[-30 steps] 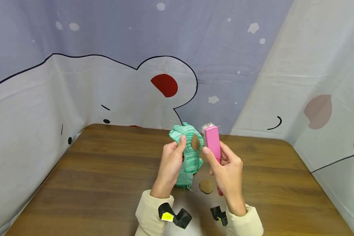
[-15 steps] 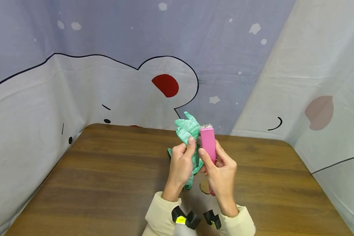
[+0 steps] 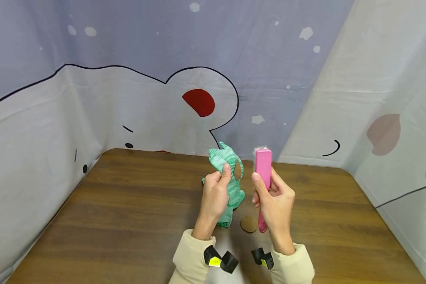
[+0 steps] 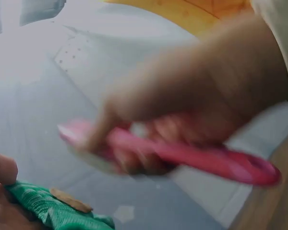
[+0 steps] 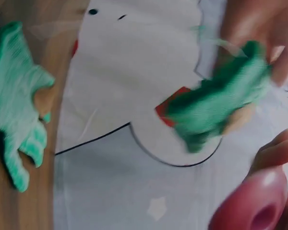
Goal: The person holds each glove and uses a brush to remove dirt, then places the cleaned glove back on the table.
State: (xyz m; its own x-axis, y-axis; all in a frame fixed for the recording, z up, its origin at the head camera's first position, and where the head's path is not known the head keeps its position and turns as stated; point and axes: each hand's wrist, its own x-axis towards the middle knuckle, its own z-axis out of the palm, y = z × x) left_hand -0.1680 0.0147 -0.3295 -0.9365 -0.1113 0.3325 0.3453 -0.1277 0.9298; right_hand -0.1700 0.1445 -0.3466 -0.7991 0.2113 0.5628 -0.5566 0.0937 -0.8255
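My left hand (image 3: pixel 214 193) pinches a green striped knit glove (image 3: pixel 220 157), thumb on top, above the table. A brown oval patch (image 3: pixel 237 170) shows on the glove's right side. My right hand (image 3: pixel 277 205) grips a pink brush (image 3: pixel 263 165) by its handle, with pale bristles turned toward the glove; a gap separates the two. Blurred in the left wrist view, the same brush (image 4: pixel 201 160) slants above the glove (image 4: pixel 62 215). A second green glove (image 5: pixel 14 86) lies on the table, partly hidden behind my left hand in the head view.
A brown round piece (image 3: pixel 248 223) lies on the wooden table (image 3: pixel 127 205), close to the brush handle's end. Behind the table hangs a printed cloth (image 3: pixel 145 106), which also runs along both sides.
The brush first moves left against the glove, then back right, away from it. The glove tilts and turns in my left hand, and its brown patch goes out of sight and reappears.
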